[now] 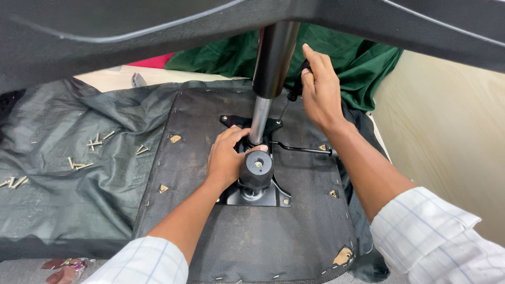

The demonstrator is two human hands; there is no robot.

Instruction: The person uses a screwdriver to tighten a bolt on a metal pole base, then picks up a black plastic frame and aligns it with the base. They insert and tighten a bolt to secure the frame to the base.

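An upturned chair seat (242,231) with a black fabric underside lies in front of me. A black metal mechanism plate (263,199) is bolted to it, with a round black knob (256,169) at its near end. A chrome and black gas cylinder (267,79) stands upright in the plate. My left hand (227,155) wraps around the base of the cylinder at the plate. My right hand (318,87) is closed on a black lever handle (294,93) beside the cylinder. A thin black rod lever (302,149) juts out to the right.
Several loose screws (94,143) lie on a dark plastic sheet (63,200) to the left. Green cloth (347,58) is bunched behind the seat. The black chair base (158,26) spans overhead across the top. A pale floor (447,131) lies to the right.
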